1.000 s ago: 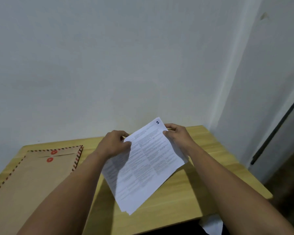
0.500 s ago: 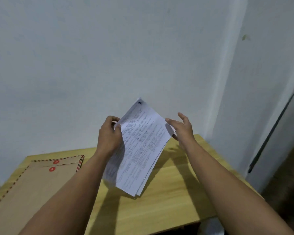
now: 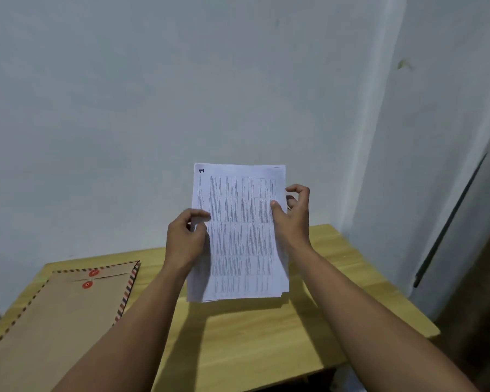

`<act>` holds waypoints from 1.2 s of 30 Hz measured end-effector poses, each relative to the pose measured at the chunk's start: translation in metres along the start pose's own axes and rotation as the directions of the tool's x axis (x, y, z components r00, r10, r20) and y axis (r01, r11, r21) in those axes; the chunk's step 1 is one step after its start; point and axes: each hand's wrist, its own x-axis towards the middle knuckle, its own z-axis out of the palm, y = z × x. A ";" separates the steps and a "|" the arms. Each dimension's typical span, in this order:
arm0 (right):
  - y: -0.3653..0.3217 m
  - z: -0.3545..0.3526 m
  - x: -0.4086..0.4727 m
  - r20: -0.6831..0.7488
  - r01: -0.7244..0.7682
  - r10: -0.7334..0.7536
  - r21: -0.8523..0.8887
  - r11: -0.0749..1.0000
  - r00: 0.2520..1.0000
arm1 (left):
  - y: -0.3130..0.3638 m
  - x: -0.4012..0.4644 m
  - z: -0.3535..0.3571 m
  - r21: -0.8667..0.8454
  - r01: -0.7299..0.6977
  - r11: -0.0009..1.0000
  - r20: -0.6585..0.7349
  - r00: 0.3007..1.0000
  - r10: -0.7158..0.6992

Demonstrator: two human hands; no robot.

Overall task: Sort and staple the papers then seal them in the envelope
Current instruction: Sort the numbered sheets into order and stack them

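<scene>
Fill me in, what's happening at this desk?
A person holds a stack of printed papers upright above the wooden table, left hand gripping one side edge, right hand the other. The top sheet is marked 1. A brown envelope lies flat on the table's left side. No stapler is in view.

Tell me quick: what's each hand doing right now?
Left hand: grips the left edge of the stack of papers, held upright above the table.
Right hand: thumb pinches the stack's right edge.

Handwritten "1" tops the papers (image 3: 239,230).
</scene>
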 end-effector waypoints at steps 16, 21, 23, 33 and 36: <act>0.028 -0.006 0.003 0.280 -0.024 0.082 -0.203 0.979 0.957 | -0.034 -0.011 0.002 -0.075 0.079 0.994 -0.041 0.996 -0.082; 0.042 -0.012 -0.009 0.340 -0.050 0.154 -0.296 0.954 0.928 | -0.043 -0.019 0.000 -0.021 0.139 0.990 0.013 0.990 -0.139; 0.045 -0.013 -0.014 0.322 -0.080 0.175 -0.290 0.954 0.930 | -0.041 -0.022 -0.001 0.013 0.159 0.987 0.022 0.987 -0.159; 0.046 -0.021 -0.019 0.348 -0.096 0.218 -0.336 0.937 0.912 | -0.032 -0.023 -0.004 0.073 0.224 0.972 0.092 0.969 -0.230; 0.041 -0.023 -0.017 0.353 -0.117 0.232 -0.316 0.941 0.906 | -0.024 -0.018 -0.006 0.067 0.206 0.976 0.074 0.975 -0.211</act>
